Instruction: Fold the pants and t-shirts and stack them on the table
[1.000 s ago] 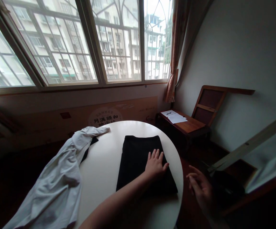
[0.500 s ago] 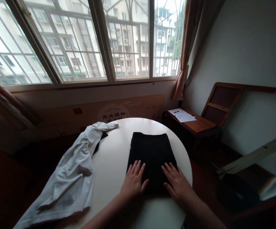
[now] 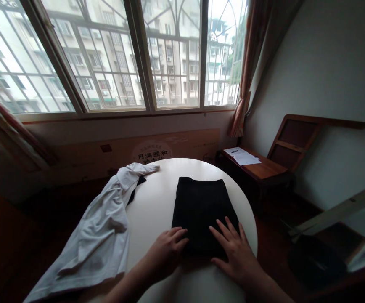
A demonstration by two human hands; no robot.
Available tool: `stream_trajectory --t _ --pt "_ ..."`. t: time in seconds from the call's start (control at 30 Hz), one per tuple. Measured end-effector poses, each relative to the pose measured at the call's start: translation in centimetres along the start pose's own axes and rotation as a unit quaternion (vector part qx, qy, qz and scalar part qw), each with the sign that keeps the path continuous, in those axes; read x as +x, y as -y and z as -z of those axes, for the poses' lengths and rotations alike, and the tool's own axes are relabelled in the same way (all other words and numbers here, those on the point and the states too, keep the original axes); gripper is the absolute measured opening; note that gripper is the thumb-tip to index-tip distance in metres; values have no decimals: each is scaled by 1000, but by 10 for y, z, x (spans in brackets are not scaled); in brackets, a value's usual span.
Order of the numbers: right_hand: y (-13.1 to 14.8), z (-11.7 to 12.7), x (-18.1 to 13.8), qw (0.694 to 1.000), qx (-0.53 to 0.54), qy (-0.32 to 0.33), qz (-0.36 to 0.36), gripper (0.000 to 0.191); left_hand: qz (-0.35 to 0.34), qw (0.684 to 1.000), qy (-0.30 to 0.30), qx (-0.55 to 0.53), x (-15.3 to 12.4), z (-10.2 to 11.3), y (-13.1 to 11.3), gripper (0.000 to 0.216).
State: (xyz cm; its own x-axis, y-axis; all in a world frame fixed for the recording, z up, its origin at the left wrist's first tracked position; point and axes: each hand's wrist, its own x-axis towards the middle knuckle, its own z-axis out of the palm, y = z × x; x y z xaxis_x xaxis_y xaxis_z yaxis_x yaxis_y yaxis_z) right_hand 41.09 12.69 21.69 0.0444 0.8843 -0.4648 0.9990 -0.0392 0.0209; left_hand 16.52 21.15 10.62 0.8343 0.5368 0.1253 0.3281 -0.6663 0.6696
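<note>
Though plain black, a flat, roughly rectangular folded cloth.

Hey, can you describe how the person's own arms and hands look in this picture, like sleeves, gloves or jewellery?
Both forearms are slim and uncovered, with no sleeve in view. The left grip and right grip are ordinary human hands, ungloved. I can't make out any watch, bracelet, ring or marking.
</note>
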Motion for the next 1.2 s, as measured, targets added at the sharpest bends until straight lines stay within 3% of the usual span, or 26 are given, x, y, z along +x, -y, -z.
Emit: stream_trajectory --t 0.17,0.23,0.33,0.43,0.53,0.6,0.7,0.77,1.0,1.2 --pt "33 -3 12 1000 -9 1 24 91 31 996 -85 -18 5 -2 -3 31" --pt "26 -5 12 999 -27 -19 3 100 53 988 -126 -65 6 1 -3 31" --pt "-9 -9 3 994 -41 -93 -38 102 103 966 -162 -173 6 7 -4 28" --pt "-52 -15 -9 986 2 -159 -51 92 135 940 -175 -261 6 10 -4 26" --pt "-82 -19 -15 980 80 -179 -6 76 122 927 -180 -305 4 9 2 31" --pt "-90 -19 -15 974 125 -186 28 64 104 932 -168 -305 2 6 9 45" --pt "-90 -16 -11 962 187 -195 49 49 87 948 -135 -276 -1 -1 22 68" --pt "-87 -13 -7 954 225 -193 48 42 90 953 -121 -262 -1 -5 30 71" --pt "-84 -1 2 926 302 -216 68 23 112 955 -117 -248 2 -5 47 41" --pt "-82 25 12 872 404 -267 74 16 92 926 -175 -322 17 29 38 24"
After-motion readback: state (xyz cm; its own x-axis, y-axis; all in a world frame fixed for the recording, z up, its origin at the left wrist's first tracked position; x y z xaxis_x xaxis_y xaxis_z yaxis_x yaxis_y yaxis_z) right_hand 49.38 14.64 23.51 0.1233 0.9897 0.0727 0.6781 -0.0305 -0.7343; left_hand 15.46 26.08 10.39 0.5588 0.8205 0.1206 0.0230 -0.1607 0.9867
